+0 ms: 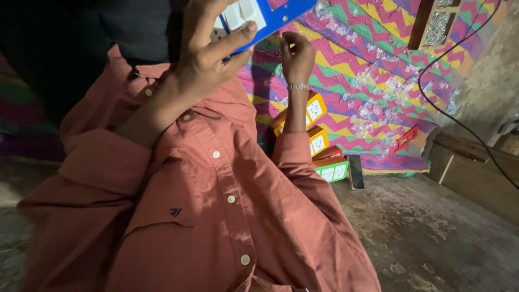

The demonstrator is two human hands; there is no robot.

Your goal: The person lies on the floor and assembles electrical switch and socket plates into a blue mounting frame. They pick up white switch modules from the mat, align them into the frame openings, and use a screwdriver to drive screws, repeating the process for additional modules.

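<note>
Neither of my hands shows in the head view. A person in a salmon button shirt (216, 216) fills the frame, facing me at close range. That person's hand on the left of the view (208, 51) is raised and grips a blue switch board with white switches (259, 13) between thumb and fingers. Their other hand (296, 54), with a metal bracelet at the wrist, is lifted just right of the board, fingers curled near its lower edge. I cannot tell whether it touches the board.
Behind the person lie several orange and green boxes with white switch plates (324, 157) on a zigzag patterned mat (378, 65). A dark phone-like slab (355, 172) leans by them. A black cable (454, 113) runs down the right wall above a wooden block (476, 167) and a rough floor (432, 238).
</note>
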